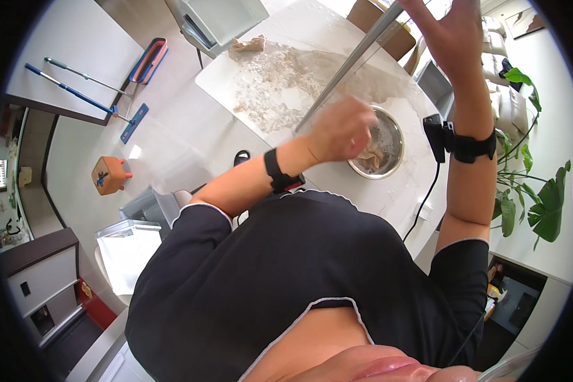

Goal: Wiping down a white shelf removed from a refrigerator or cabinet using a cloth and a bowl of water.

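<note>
A long grey-edged clear panel (pixel 346 67) stands slanted over the wet white marble-look table (pixel 391 210). My right hand (pixel 453 43) grips its upper end, with the fingertips cut off by the top of the picture. Beside the panel's lower end is my left hand (pixel 341 129), blurred and curled, partly over the rim of a stainless steel basin (pixel 401 143). Whether it holds anything cannot be made out. Sudsy water and a soaked beige cloth (pixel 373 160) are in the basin. Foam (pixel 277 90) covers much of the tabletop left of the panel.
A crumpled beige cloth (pixel 249 44) lies at the table's far edge. Grey plastic bins (pixel 219 24) rest on chairs around it. On the left are a flat mop (pixel 134 123), a mop bucket (pixel 149 61) and an orange stool (pixel 109 175). A leafy plant (pixel 549 215) stands at right.
</note>
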`<action>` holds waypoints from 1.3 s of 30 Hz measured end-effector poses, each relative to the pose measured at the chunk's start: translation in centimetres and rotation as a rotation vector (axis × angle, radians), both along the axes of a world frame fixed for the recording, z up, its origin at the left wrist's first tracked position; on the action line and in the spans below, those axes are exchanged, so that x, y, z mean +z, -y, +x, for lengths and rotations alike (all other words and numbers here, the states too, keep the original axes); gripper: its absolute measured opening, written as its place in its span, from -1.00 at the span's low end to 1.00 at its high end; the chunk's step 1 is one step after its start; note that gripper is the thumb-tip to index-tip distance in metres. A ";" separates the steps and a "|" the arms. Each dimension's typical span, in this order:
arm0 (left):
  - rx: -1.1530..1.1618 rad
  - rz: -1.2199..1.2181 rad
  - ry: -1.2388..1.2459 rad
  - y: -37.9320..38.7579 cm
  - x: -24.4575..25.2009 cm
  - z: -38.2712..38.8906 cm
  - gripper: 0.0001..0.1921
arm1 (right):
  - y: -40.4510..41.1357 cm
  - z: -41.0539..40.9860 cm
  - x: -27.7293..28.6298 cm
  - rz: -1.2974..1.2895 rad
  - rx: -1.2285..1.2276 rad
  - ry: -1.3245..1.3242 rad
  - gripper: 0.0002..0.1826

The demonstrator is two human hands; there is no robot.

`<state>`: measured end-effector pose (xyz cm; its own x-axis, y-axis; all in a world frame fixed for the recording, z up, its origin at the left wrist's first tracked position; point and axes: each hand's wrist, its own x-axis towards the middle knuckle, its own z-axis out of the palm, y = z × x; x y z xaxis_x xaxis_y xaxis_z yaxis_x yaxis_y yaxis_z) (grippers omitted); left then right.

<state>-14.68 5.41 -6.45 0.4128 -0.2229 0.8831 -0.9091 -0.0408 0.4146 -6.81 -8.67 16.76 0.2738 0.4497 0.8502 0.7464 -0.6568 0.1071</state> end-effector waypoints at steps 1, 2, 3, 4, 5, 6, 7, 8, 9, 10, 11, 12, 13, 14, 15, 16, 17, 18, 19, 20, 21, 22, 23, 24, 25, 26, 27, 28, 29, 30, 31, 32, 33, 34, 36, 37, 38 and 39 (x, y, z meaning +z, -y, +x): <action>-0.085 0.154 -0.077 1.9 -2.5 -0.5 -0.64 | 0.0 0.2 -0.1 -0.011 0.009 -0.004 -0.21; -0.079 0.266 -0.121 4.3 -5.2 -1.1 -0.74 | 0.3 0.2 0.0 -0.018 0.019 -0.017 -0.22; -0.116 0.559 -0.180 6.6 -9.9 -0.6 -0.77 | -0.2 0.2 -0.1 -0.023 0.049 -0.033 -0.23; -0.172 0.804 -0.296 8.8 -13.5 -0.4 -0.66 | -1.0 -0.5 -0.1 -0.003 0.120 -0.106 -0.23; -0.205 0.823 -0.371 11.1 -17.0 -0.4 -0.59 | 0.0 -0.3 -0.1 0.000 0.015 -0.132 -0.18; -0.182 0.978 -0.358 12.6 -19.1 -0.6 -0.51 | 1.1 -0.2 -1.1 0.053 0.005 -0.188 -0.18; -0.209 1.120 -0.430 14.1 -21.6 -0.5 -0.44 | 1.7 -0.1 -1.7 0.103 0.007 -0.239 -0.17; -0.211 1.156 -0.451 15.8 -25.3 -0.5 -0.40 | 1.4 -0.1 -1.3 0.064 0.059 -0.264 -0.17; -0.208 1.154 -0.512 16.7 -27.3 -1.0 -0.41 | 0.7 -1.0 -1.5 0.123 -0.024 -0.282 -0.18; -0.223 1.220 -0.540 16.9 -25.7 -1.2 -0.43 | 1.1 -1.3 -1.2 0.085 0.003 -0.254 -0.16; -0.168 1.242 -0.568 17.7 -28.0 -1.3 -0.46 | 0.2 -1.1 -0.9 0.050 0.071 -0.241 -0.14; -0.183 1.280 -0.622 18.9 -29.3 -1.4 -0.46 | 0.0 -1.6 -0.8 0.078 0.034 -0.245 -0.12; -0.197 1.318 -0.691 19.3 -29.8 -1.2 -0.46 | -0.1 -1.8 -0.9 0.109 0.005 -0.258 -0.10; -0.192 1.303 -0.706 19.8 -30.3 -0.4 -0.46 | 0.2 -1.4 -0.4 -0.020 -0.067 -0.138 -0.06; -0.214 1.350 -0.753 20.2 -30.3 0.0 -0.47 | 1.6 -1.1 0.5 -0.157 -0.133 -0.029 -0.04; -0.238 1.404 -0.806 20.4 -30.4 0.1 -0.48 | 1.2 -1.2 -0.2 -0.085 -0.116 -0.048 -0.10; -0.234 1.504 -0.686 19.1 -26.5 0.8 -0.49 | 1.1 -1.6 -1.0 -0.012 -0.110 -0.065 -0.16; -0.240 1.502 -0.694 19.0 -27.0 1.7 -0.49 | 0.5 -1.6 -0.8 0.003 -0.121 -0.048 -0.13; -0.271 1.446 -0.754 19.3 -28.1 2.4 -0.56 | 0.3 -1.3 -0.6 0.004 -0.122 -0.058 -0.13; -0.301 1.391 -0.812 19.5 -29.2 2.9 -0.62 | 0.3 -0.9 -0.4 -0.039 -0.106 -0.042 -0.13; -0.345 1.342 -0.854 20.1 -29.7 2.9 -0.66 | 0.9 -1.0 -0.2 -0.084 -0.108 -0.024 -0.13; -0.360 1.229 -0.912 19.5 -27.8 3.2 -0.65 | 1.9 -0.9 -0.3 -0.105 -0.143 0.007 -0.12; -0.373 1.118 -0.967 18.6 -25.6 3.5 -0.63 | 1.8 -0.8 -0.5 -0.019 0.006 -0.119 -0.09; -0.329 0.976 -1.086 18.6 -25.8 3.5 -0.66 | 2.1 -0.8 -0.3 -0.036 0.029 -0.131 -0.10; -0.280 0.833 -1.201 18.7 -26.0 3.7 -0.68 | 2.9 -0.6 -0.3 -0.050 0.051 -0.144 -0.10; -0.300 0.784 -1.296 18.9 -26.1 3.8 -0.68 | 3.7 -0.6 -0.2 -0.077 0.046 -0.193 -0.05; -0.327 0.740 -1.377 19.5 -25.8 4.0 -0.68 | 2.5 -0.4 -0.7 0.036 0.105 -0.160 -0.13; -0.301 0.650 -1.328 19.8 -26.0 3.9 -0.63 | 1.2 -0.4 -1.2 0.042 0.094 -0.162 -0.13; -0.306 0.660 -1.329 20.2 -26.2 3.7 -0.63 | 0.1 -0.5 -1.6 0.018 0.148 -0.076 -0.10; -0.247 0.597 -1.382 20.5 -26.0 3.6 -0.56 | -0.3 -0.7 -1.7 -0.010 0.201 0.016 0.00; -0.186 0.532 -1.434 20.6 -25.9 3.5 -0.48 | 0.5 -0.8 -1.6 -0.008 0.195 0.019 0.00; -0.219 0.525 -1.483 20.7 -25.8 3.6 -0.43 | 1.8 -1.0 -1.5 -0.004 0.009 0.016 0.00; -0.223 0.532 -1.477 21.0 -26.2 3.6 -0.43 | 2.6 -1.3 -1.3 0.001 -0.182 0.015 0.01; -0.332 0.437 -1.538 21.1 -27.1 3.8 -0.49 | 0.5 -1.4 -0.4 -0.198 0.086 0.090 0.03; -0.451 0.280 -1.675 21.5 -28.0 4.1 -0.70 | 2.1 0.1 -0.6 -0.156 0.079 0.117 0.00; -0.454 0.285 -1.670 21.4 -27.2 4.1 -0.70 | 3.1 1.1 -0.7 -0.118 0.072 0.142 -0.03; -0.440 0.330 -1.677 21.2 -26.5 4.0 -0.73 | 4.1 1.5 -0.9 -0.081 0.065 0.167 -0.06; -0.418 0.368 -1.690 20.6 -25.8 4.0 -0.75 | 3.6 0.9 -1.2 -0.079 0.069 0.166 -0.06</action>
<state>-10.66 -15.22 -32.24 0.6006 -0.6102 -0.5167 0.4831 -0.2380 0.8426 -5.87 -12.27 15.54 0.0985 0.5296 0.8425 0.7572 -0.5892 0.2819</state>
